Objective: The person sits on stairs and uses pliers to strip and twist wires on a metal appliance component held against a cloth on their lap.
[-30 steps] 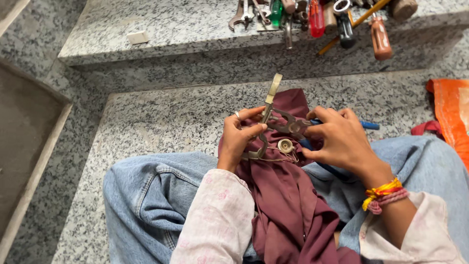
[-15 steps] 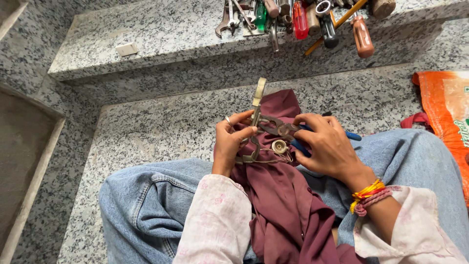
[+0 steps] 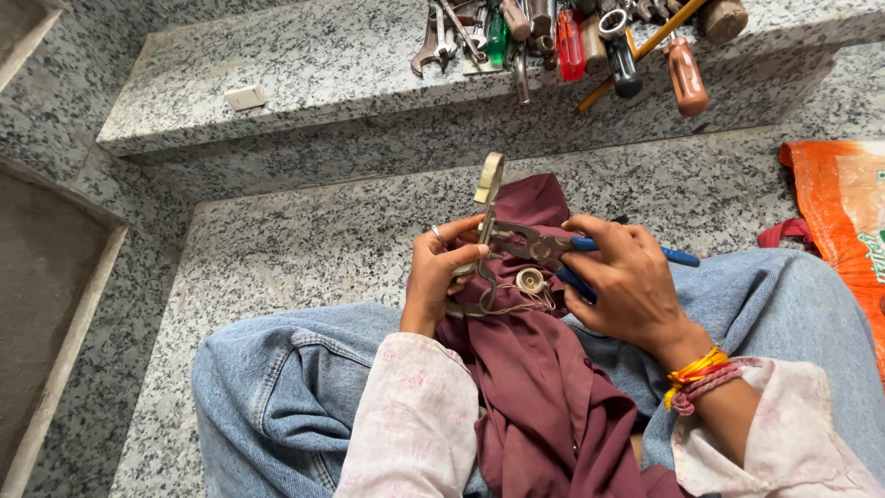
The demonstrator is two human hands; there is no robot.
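Closest to the camera, pale pink sleeves [image 3: 406,424] frame a lap in blue jeans [image 3: 267,387], with a maroon cloth [image 3: 544,406] draped down between the knees. On the right wrist sit yellow, orange and red thread bands [image 3: 698,378]. Just above the cloth, the left hand [image 3: 441,272] has its fingers curled around a worn metal bracket [image 3: 486,240], a bent strip whose upper end stands nearly upright and whose lower end loops under the palm; a ring shows on one finger. The right hand [image 3: 627,286] is clenched around the blue handles of a pair of pliers [image 3: 535,247], whose dark head meets the bracket between the two hands. A small round cream-coloured part [image 3: 530,280] with thin wire beside it lies on the cloth just beneath the pliers.

Beyond the knees runs a speckled granite step [image 3: 304,240]. An orange sack [image 3: 843,203] lies at the right edge. Farther off, on the upper granite step [image 3: 304,74], rests a small white block [image 3: 245,97] and a heap of tools [image 3: 572,41]: spanners, screwdrivers with red, green and brown handles.
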